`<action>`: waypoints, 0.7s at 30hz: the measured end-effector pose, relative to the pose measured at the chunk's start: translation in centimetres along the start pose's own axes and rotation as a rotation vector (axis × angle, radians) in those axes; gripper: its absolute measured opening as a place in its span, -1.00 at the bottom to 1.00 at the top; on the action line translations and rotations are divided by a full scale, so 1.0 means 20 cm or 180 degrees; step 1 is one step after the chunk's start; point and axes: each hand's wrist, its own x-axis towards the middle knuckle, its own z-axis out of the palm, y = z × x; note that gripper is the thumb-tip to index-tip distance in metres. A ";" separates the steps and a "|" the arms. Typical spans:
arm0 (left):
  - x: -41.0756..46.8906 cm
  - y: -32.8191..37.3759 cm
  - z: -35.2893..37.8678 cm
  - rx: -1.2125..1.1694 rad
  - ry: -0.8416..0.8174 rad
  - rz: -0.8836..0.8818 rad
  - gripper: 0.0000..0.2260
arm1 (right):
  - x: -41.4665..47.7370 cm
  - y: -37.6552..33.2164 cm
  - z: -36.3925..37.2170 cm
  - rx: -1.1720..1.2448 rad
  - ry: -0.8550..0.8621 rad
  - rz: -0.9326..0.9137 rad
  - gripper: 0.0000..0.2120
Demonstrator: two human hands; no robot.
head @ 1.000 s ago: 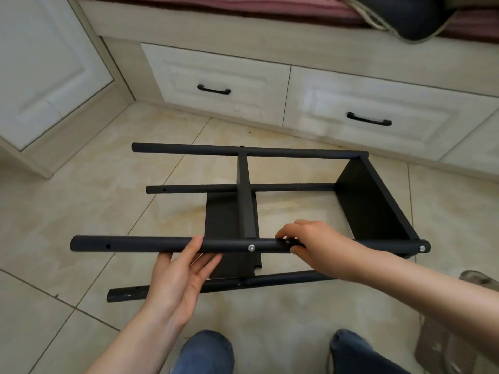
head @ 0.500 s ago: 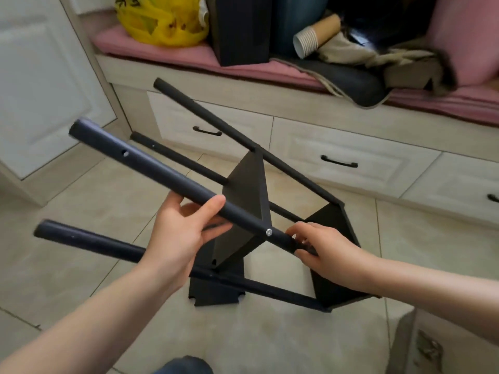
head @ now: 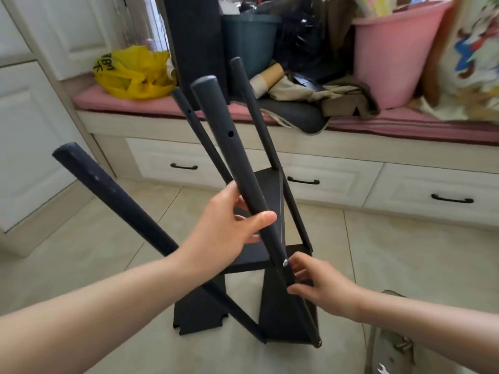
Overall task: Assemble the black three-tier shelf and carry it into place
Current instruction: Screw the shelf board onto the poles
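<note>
The right hand (head: 321, 288) is pinching the front pole (head: 235, 157) of a black panel-and-pole shelf frame (head: 270, 193) just under a silver screw (head: 285, 263) — the left hand (head: 224, 230) is curling round it higher up. The frame is standing tilted on beige floor tiles (head: 405, 252), before a pink-cushioned drawer bench (head: 337, 147).

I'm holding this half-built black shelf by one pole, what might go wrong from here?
The left hand and right hand grip one pole, so the frame may twist at its screw. The pole tops stand free, no third shelf, and may wobble or knock the black board on the bench.
</note>
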 end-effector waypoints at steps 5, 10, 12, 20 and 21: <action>0.00 0.06 0.17 0.0616 -0.0168 0.0215 -0.78 | -0.10 0.07 -0.06 0.0067 0.0134 0.0164 -0.81; 0.02 0.10 0.31 0.0681 -0.0121 0.0329 -0.75 | -0.23 0.07 -0.15 0.0457 0.0598 0.0312 -0.86; 0.03 0.10 0.36 0.0690 -0.0052 0.0338 -0.75 | -0.27 0.04 -0.18 0.0490 0.0855 0.0222 -0.78; 0.00 0.12 0.53 0.0715 -0.0124 0.0286 -0.77 | -0.33 -0.05 -0.17 0.0453 0.1370 -0.0134 -0.66; 0.00 0.12 0.54 0.0692 -0.0161 0.0265 -0.78 | -0.34 -0.05 -0.17 0.0445 0.1401 -0.0126 -0.64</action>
